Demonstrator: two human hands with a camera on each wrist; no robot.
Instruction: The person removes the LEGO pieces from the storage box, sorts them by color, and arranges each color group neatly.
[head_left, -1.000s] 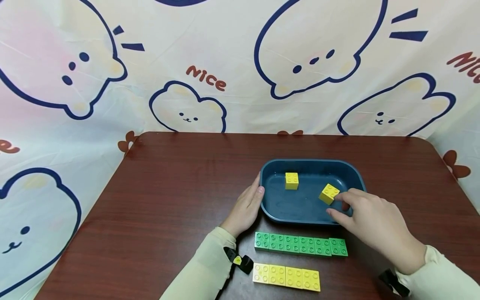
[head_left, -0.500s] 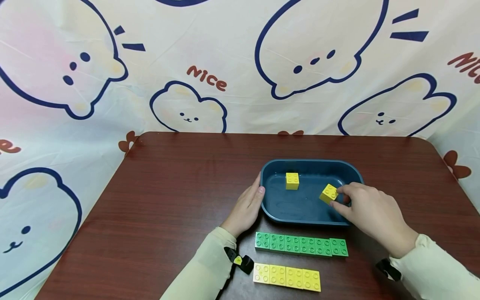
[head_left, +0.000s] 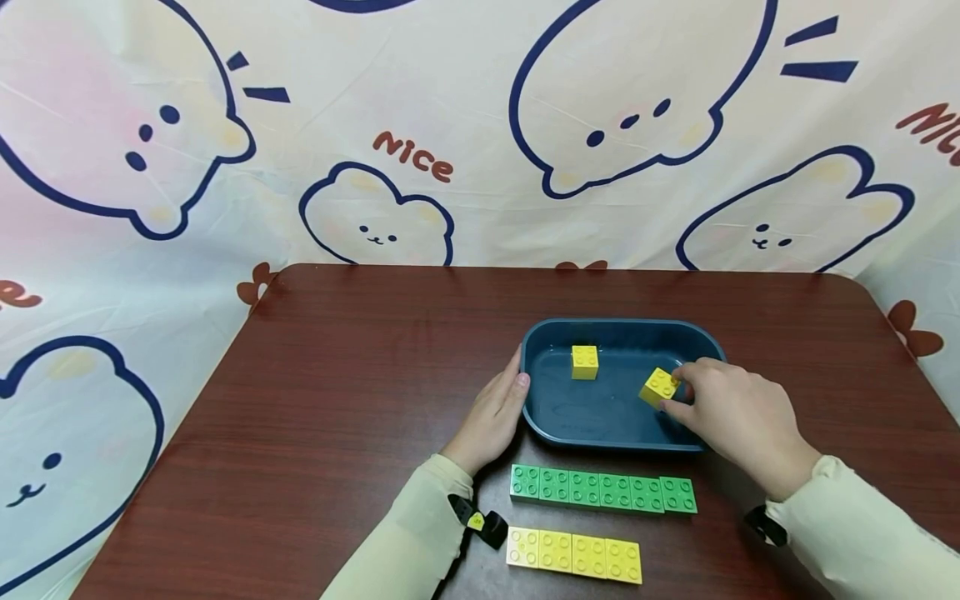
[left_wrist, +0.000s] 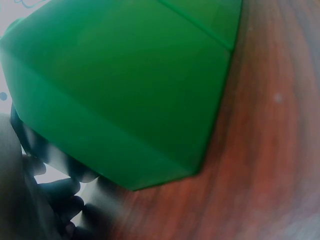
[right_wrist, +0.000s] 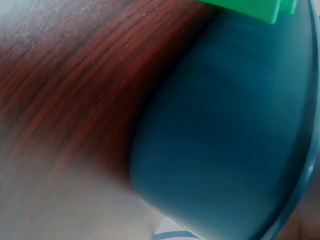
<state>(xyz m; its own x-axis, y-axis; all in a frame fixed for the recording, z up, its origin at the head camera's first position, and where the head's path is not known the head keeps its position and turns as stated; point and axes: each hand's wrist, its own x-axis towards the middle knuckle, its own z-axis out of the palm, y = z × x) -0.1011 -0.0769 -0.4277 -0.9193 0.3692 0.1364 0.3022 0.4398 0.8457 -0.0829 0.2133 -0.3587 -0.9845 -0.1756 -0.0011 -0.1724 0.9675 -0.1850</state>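
In the head view a dark blue tray [head_left: 592, 433] holds two yellow toy bricks. My right hand [head_left: 742, 421] reaches over the tray's right end. Its thumb and index finger pinch a yellow brick [head_left: 656, 388], which sits at an angle. The other yellow brick [head_left: 584, 362] stands toward the back left of the tray. With straight fingers, my left hand [head_left: 487, 421] rests against the tray's left end, thumb beside the rim. The tray's outer wall [right_wrist: 215, 125] fills much of the right wrist view and hides most of that hand.
In front of the tray lies a row of green bricks [head_left: 600, 489], its right end piece slightly offset. Nearer still is a shorter row of yellow bricks [head_left: 573, 555]. A green brick [left_wrist: 125, 90] looms large in the left wrist view. A patterned cloth [head_left: 480, 100] hangs behind the table [head_left: 337, 417].
My right hand has moved slightly left, and its thumb and index finger have come together on the angled yellow brick. The left hand and tray have stayed in place.
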